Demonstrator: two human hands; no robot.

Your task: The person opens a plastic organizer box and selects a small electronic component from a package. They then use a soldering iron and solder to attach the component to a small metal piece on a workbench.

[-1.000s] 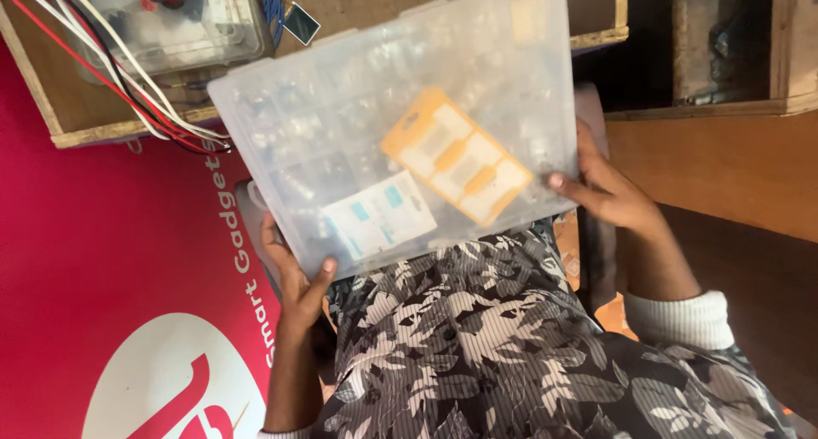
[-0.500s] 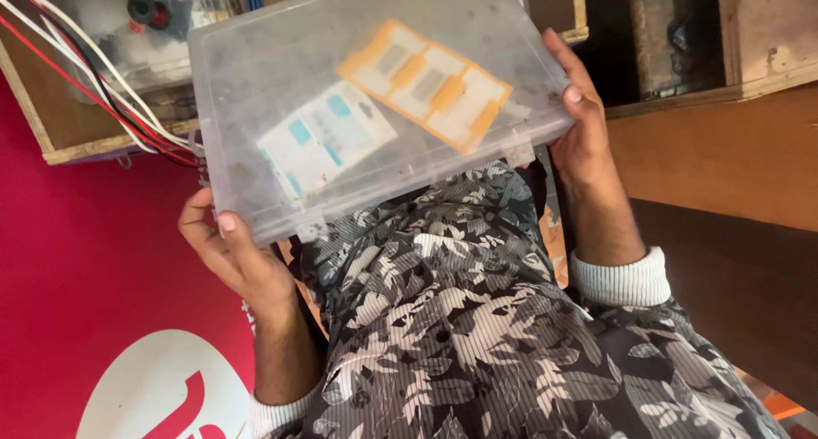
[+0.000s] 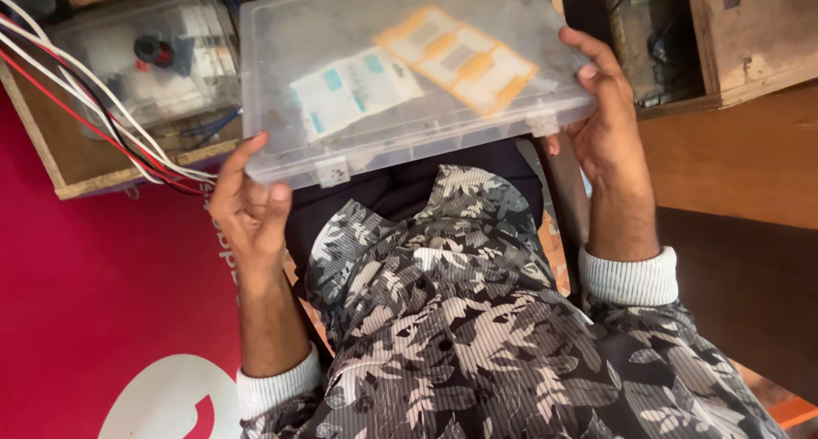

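Head view: You are holding a flat, translucent plastic case (image 3: 409,81) in front of your torso, above your lap, with its long edge running from left to right and its near edge tilting down toward you. The case is showing a cloudy, scuffed lid and two small clasps along the near edge. Inside it, a white card with blue patches (image 3: 354,89) is lying toward the left, and an orange-and-cream packet (image 3: 460,55) is lying toward the right; both are showing through the lid.

Your left hand (image 3: 247,205) is gripping the near left corner, with the thumb pressing on the front edge and the fingers curling underneath. Your right hand (image 3: 605,119) is clasping the right end, with the fingers wrapping over the top rim and the palm pressing against the side wall. Both grips are closing on the case.

Behind the case, a clear plastic box (image 3: 153,55) is sitting on a wooden tray (image 3: 77,170), and a bundle of white and red wires (image 3: 94,106) is crossing over it. A red surface (image 3: 102,303) is lying to your left.
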